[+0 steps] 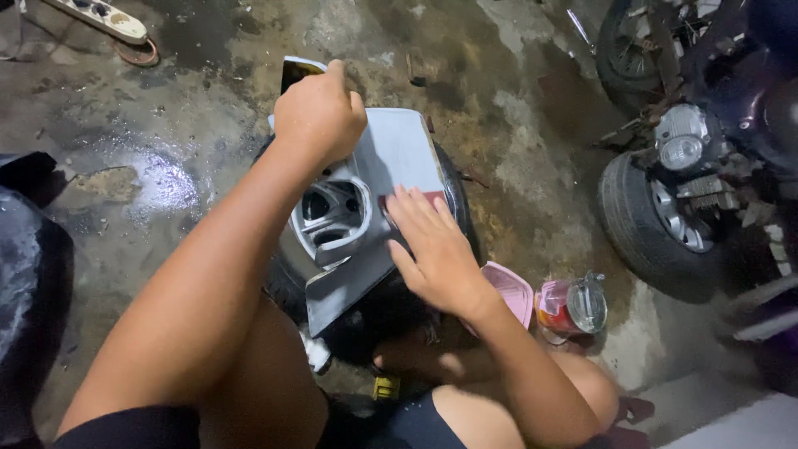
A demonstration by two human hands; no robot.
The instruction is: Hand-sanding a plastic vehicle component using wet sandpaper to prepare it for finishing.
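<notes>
While the left hand (320,112) gripped the grey panel (391,166) at twelve o'clock, the right hand (436,254), fingers spread flat, pressed sandpaper (420,198) mid-sanding, so the next stroke apparently called for steady pressure.

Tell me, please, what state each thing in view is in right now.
Grey body panel: propped on a tyre, held.
Left hand: gripping the panel's top edge.
Right hand: flat on the panel, pressing a reddish sheet.
Pink container: on the floor.
Red can: lying on its side.
Floor: wet patch.
</notes>
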